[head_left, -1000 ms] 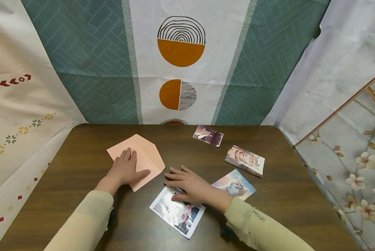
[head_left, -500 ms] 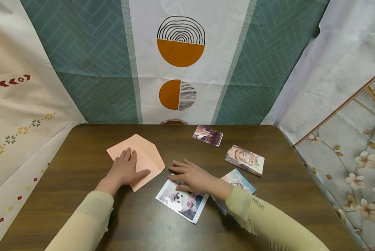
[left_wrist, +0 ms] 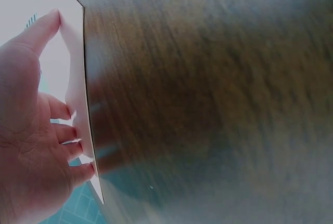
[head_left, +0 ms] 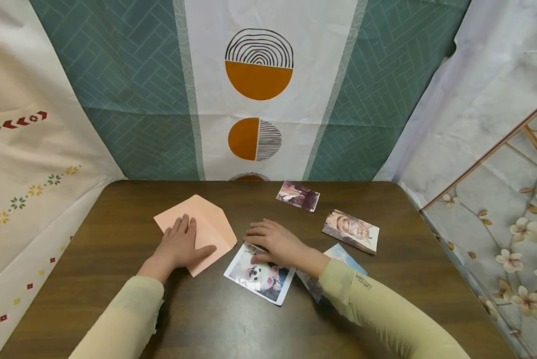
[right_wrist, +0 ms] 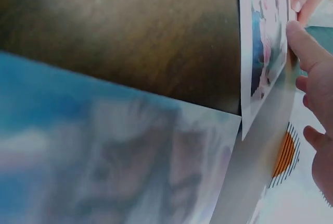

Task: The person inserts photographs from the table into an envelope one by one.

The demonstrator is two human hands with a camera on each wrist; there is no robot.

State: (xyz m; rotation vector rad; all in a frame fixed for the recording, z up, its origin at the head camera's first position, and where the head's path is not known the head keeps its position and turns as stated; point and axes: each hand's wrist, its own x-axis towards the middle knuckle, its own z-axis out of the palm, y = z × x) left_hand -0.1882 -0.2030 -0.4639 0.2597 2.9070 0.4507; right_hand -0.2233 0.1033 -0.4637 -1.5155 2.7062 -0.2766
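My left hand (head_left: 180,247) rests with spread fingers on a peach envelope (head_left: 215,234), its flap open toward the right. In the left wrist view the thumb and fingertips lie along the envelope (left_wrist: 77,52). My right hand (head_left: 277,243) holds the far-left corner of a white-bordered photo (head_left: 261,281) of a white dog with pink flowers. Its thumb (right_wrist: 307,47) lies against the photo (right_wrist: 268,41) in the right wrist view; the other fingers bend beyond and are partly hidden. Under the right forearm lies a cat photo (head_left: 342,255), partly covered.
A stack of cat pictures (head_left: 353,231) lies at the right, and a small dark print (head_left: 298,195) near the table's far edge. Patterned cloth (head_left: 259,99) hangs behind the brown wooden table (head_left: 232,334).
My right hand has moved the dog photo away from me, and the photo now looks turned slightly and less glossy. More of the cat photo is behind my forearm. My left hand stays put.
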